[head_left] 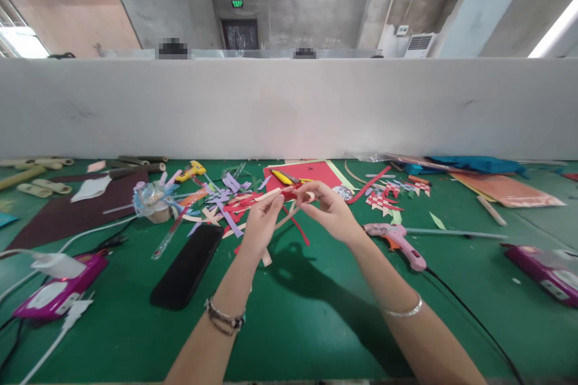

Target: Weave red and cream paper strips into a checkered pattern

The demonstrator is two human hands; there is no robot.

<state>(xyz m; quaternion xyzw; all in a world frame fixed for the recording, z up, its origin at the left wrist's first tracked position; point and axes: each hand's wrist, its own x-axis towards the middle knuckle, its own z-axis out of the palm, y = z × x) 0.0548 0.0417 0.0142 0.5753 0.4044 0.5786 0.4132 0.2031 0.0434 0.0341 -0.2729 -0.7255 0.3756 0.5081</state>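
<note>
both hands are up over the green desk (126, 337), pretty much dead centre. left hand (262, 219) and right hand (332, 210) each have their fingers pinched shut on the same bunch of red and beige paper strips (289, 194), held just above the desk. black phone (187, 264) lies to the left, pink glue gun (397, 239) to the right, and there's a pile of paper scraps (226, 201) just behind.

Both bare forearms reach forward and angle inward, so the two hands nearly meet. The left hand (262, 221) and the right hand (329, 209) are raised, fingers curled, thumbs and forefingers pinched tight, wrists slightly bent.
</note>
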